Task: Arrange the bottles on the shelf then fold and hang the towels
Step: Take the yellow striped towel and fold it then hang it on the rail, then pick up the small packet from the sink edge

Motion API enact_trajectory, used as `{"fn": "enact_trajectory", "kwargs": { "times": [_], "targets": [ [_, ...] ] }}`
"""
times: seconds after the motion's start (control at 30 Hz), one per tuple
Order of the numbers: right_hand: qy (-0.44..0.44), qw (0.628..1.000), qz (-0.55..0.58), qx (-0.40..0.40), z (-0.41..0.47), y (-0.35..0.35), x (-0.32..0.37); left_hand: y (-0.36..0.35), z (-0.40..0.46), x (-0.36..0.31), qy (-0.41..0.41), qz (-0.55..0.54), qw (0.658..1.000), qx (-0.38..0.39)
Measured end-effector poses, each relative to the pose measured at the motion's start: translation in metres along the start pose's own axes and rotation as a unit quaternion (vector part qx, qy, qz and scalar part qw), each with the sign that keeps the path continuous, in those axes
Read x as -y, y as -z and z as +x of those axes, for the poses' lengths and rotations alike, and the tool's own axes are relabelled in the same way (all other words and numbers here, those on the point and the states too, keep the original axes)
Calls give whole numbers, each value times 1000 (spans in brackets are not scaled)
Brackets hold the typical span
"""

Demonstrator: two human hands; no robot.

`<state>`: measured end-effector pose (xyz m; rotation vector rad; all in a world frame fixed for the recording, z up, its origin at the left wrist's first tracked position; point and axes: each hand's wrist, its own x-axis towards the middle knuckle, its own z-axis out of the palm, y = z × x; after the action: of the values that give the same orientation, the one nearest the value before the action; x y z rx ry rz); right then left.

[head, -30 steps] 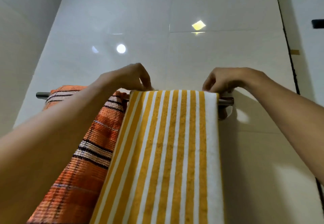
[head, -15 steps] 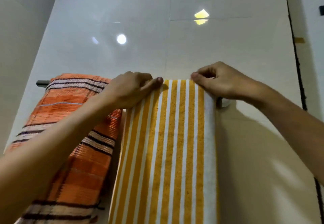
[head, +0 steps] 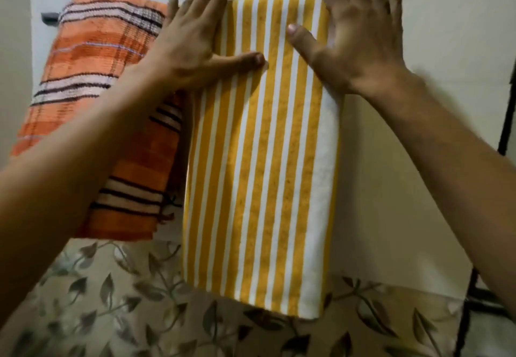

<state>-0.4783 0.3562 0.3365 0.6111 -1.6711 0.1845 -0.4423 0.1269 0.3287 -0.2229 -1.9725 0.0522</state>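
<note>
Against the pale tiled wall (head: 418, 161), a folded terry towel with yellow and white lengthwise stripes (head: 268, 161) hangs straight down, its top fold level with the fingertips of both hands and its lower hem reaching over a band of beige tile printed with dark leaves (head: 125, 300). Just beside it on the left hangs an orange woven towel crossed by white and dark bands (head: 97, 91); the two towels meet or slightly overlap along their near edges. A short dark end of the towel rail (head: 49, 17) sticks out past the orange towel's upper left corner; the rest of the rail is hidden under the cloth.

The left hand (head: 192, 38) lies flat with straight fingers pointing up along the left edge of the striped towel, partly over the seam between the two towels, and its thumb stretches sideways onto the yellow stripes. The right hand (head: 360, 38) is spread wide with fingers apart over the towel's upper right corner and its white border, thumb angled in over the stripes. That hand is blurred, so whether its palm presses the cloth or hovers just off it cannot be told. Neither hand curls round or pinches anything. Both forearms reach in from the lower corners. A thin dark vertical line (head: 505, 133) runs down the far right edge of the wall.
</note>
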Motion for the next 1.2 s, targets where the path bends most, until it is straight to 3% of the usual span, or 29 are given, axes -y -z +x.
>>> {"fn": "enact_trajectory", "kwargs": {
  "times": [0.3, 0.57, 0.73, 1.0, 1.2],
  "targets": [
    [114, 991, 1, 76, -119, -35, 29, -38, -113, -54, -4, 49, 995, 89],
    [124, 972, 97, 176, -259, -61, 43, -102, -247, -94, 38, 100, 985, 138],
    [90, 950, 209, 216, -302, -66, 83, -87, -295, -108, 113, 151, 971, 146],
    [190, 850, 415, 263, -339, -47, 189, 16, -390, -121, 277, 303, 876, 253],
    [262, 746, 536, 295, -363, 2, 277, 110, -454, -152, 412, 390, 770, 292]
  ]
}}
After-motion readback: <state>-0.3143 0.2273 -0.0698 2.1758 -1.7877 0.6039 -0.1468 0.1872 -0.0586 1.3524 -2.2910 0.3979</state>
